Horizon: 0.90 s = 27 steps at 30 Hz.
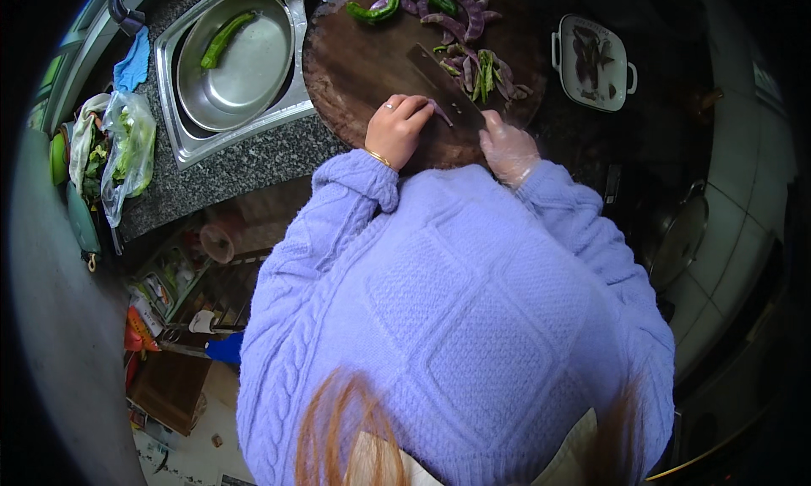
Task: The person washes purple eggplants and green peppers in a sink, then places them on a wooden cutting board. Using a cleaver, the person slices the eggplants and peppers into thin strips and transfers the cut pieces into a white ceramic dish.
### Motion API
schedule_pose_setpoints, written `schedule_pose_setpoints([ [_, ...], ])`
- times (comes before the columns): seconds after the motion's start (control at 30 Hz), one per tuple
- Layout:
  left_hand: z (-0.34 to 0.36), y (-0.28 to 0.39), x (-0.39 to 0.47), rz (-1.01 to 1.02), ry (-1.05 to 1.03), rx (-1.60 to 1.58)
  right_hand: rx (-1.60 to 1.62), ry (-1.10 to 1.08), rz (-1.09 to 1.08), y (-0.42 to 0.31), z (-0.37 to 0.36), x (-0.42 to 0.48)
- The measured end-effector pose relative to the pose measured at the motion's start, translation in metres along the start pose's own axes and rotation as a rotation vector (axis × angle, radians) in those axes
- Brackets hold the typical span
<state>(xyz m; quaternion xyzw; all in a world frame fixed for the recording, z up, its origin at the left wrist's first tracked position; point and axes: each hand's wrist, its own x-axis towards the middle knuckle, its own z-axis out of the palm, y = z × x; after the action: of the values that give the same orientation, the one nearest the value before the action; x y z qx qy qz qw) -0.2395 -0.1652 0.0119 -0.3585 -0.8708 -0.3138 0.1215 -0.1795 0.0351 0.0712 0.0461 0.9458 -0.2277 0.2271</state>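
My left hand (396, 128), bare with a ring and a gold bangle, pinches a purple bean pod (441, 112) against a round wooden chopping board (361, 61). In a clear plastic glove, my right hand (509, 145) grips a cleaver (447, 86). Its dark blade lies just right of the pod, angled away to the upper left. Beyond the blade is a pile of sliced purple-and-green beans (485, 74). Whole purple bean pods (472, 20) are heaped at the board's far side, with a curved green pepper (375, 10) and another green pepper (442, 4) among them.
Left of the board, a metal basin (190, 86) holding a long green pepper (225, 41) sits in the steel sink (180, 150). A plastic bag of greens (130, 147) and a blue cloth (132, 61) lie farther left. On the right stands a white two-handled dish (570, 86) with dark pieces.
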Motion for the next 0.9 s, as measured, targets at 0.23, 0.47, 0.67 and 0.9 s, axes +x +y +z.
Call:
schedule_pose_setpoints([
  [0.23,0.001,0.000,-0.009,-0.002,-0.019,0.002,-0.080,-0.160,-0.075,-0.009,-0.020,-0.031],
  [0.47,-0.003,-0.002,-0.006,0.028,-0.053,-0.028,-0.061,-0.002,-0.156,-0.010,0.018,-0.007],
  [0.67,-0.014,-0.002,-0.012,-0.141,-0.006,0.043,-0.010,0.108,-0.172,0.004,-0.001,-0.009],
  [0.9,-0.008,-0.006,-0.019,0.005,-0.013,0.032,-0.105,-0.043,-0.252,0.006,-0.007,-0.024],
])
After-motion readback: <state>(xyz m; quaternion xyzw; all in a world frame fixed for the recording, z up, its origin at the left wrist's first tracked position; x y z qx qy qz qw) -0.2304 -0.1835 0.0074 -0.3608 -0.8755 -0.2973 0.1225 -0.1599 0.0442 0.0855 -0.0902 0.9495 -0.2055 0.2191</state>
